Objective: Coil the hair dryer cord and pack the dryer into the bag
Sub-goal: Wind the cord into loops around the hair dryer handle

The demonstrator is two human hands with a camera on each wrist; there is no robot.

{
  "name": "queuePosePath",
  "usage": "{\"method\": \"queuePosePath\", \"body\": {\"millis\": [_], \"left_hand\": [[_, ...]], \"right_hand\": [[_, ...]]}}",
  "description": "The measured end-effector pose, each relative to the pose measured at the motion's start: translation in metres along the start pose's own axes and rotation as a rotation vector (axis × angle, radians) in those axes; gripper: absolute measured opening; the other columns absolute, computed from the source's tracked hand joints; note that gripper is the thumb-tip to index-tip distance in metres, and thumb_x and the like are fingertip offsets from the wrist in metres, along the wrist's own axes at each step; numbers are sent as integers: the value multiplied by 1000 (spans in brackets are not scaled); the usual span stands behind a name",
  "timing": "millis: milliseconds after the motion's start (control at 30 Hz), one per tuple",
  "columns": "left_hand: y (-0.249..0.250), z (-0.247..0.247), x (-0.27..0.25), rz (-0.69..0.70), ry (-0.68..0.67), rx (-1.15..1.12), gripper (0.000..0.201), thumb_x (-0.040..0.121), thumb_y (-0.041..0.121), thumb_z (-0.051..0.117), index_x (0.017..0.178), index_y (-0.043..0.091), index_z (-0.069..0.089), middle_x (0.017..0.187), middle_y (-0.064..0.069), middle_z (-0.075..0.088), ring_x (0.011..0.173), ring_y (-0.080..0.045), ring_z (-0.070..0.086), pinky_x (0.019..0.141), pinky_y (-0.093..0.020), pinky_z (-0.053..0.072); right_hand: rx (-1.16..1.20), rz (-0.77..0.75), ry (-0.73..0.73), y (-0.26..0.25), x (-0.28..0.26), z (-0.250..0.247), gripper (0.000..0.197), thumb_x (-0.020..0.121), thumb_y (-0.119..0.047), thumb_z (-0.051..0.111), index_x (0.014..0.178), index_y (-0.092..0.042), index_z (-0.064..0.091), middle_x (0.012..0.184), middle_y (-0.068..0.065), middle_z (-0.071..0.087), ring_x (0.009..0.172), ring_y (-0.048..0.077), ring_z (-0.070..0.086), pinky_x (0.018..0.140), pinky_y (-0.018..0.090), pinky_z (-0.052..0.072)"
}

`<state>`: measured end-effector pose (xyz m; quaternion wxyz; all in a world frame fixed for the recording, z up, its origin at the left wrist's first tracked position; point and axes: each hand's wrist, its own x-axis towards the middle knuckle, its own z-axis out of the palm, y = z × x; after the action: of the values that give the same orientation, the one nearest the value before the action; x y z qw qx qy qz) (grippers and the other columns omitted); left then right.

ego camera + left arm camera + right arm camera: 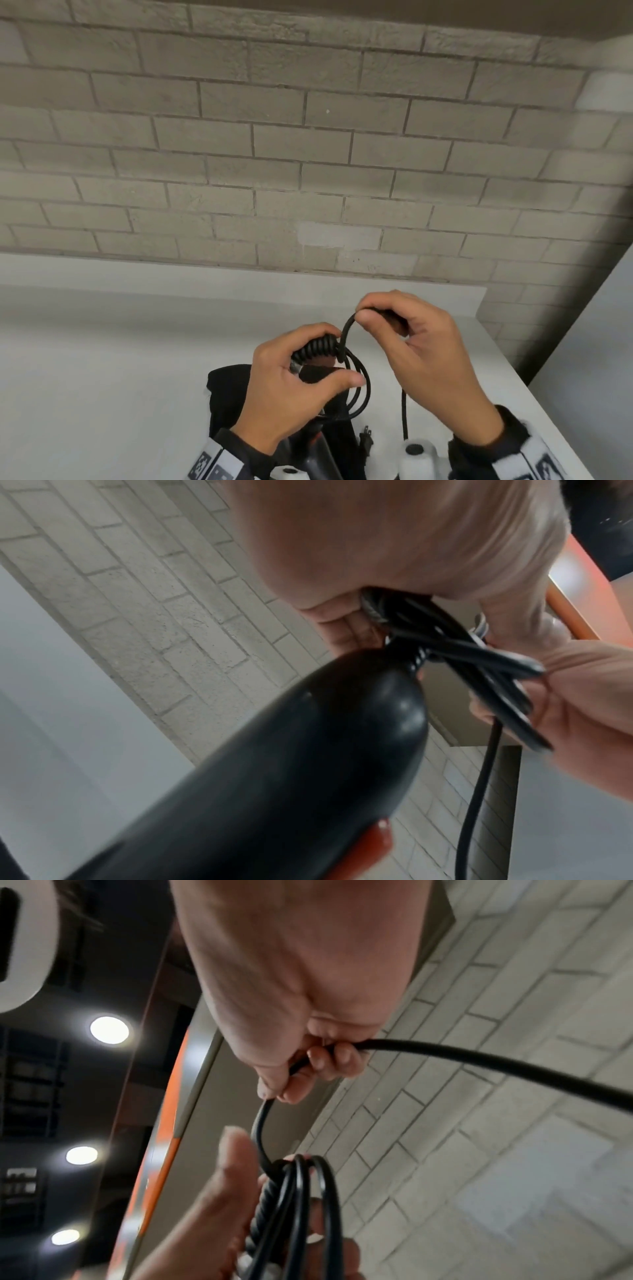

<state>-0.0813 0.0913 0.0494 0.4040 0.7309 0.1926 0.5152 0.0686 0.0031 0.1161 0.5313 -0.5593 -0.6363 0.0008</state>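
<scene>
The black hair dryer hangs below my left hand, its handle low in the head view. My left hand grips the bundled black cord, several loops with tight wraps round their top. My right hand pinches the free run of cord just above the bundle, between thumb and curled fingers. From that hand the cord drops to the plug. The black bag lies on the table under my left hand, partly hidden.
A white table stands against a grey brick wall. Its right edge runs close past my right wrist. Both hands are raised above the table's near middle.
</scene>
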Motion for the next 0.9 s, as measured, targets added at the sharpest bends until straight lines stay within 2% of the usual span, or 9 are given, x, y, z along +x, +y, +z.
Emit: {"method": "queuePosePath", "body": {"millis": [133,200,300,400,500,567,667,733,900], "left_hand": [[-1,-2,0,33,18,-4,31,68,40,82,97,36,73,86,14,76,80,-11,73,75,-17,55],[-1,-2,-1,51,38,-20,26,73,39,79,97,32,73,86,13,76,82,-12,73,75,-17,55],[0,-1,-2,66,93,-49,22,76,41,76,94,29,74,84,11,76,80,-13,73,73,-19,56],[3,1,-2,85,161,-53,21,77,44,74,94,32,73,84,16,75,79,-7,73,71,-13,54],[3,3,-2,68,223,-36,20,77,43,73,93,31,72,83,17,74,76,-4,72,68,-10,53],[2,5,-2,31,259,-26,18,76,42,72,90,30,73,83,17,74,78,-4,72,69,-9,52],[4,7,0,-52,281,-37,20,75,47,71,86,30,74,84,15,75,83,-5,71,71,-8,51],[5,8,1,-119,258,-63,21,79,48,75,85,28,75,84,12,76,84,-6,71,73,-9,51],[13,8,8,-321,168,-210,17,74,40,74,82,25,77,80,0,77,79,-13,73,73,-23,55]], "right_hand": [[187,201,31,9,5,17,7,88,-21,67,84,-21,73,71,-7,69,66,8,63,66,19,52],[307,297,82,15,0,27,4,87,-21,67,88,-18,71,73,2,72,72,11,68,71,18,52],[364,419,131,20,-16,42,9,87,-25,66,85,-17,68,76,4,73,77,13,70,76,21,53],[389,494,141,20,-36,53,23,88,-38,60,81,-19,71,79,5,73,78,19,69,75,31,56],[520,531,37,15,-56,59,38,80,-56,66,88,-19,71,83,7,72,78,18,68,71,26,53],[518,545,-56,11,-64,59,33,70,-45,81,90,-21,70,87,5,73,82,18,69,74,26,54],[455,576,-106,8,-63,55,14,78,-14,77,88,-22,70,86,2,74,84,15,70,81,30,57],[423,551,-148,9,-59,50,12,80,-11,74,87,-20,71,87,2,74,85,15,70,84,30,56],[343,478,-167,15,-49,40,10,80,-15,74,84,-23,70,89,-1,71,89,7,66,78,12,48]]}}
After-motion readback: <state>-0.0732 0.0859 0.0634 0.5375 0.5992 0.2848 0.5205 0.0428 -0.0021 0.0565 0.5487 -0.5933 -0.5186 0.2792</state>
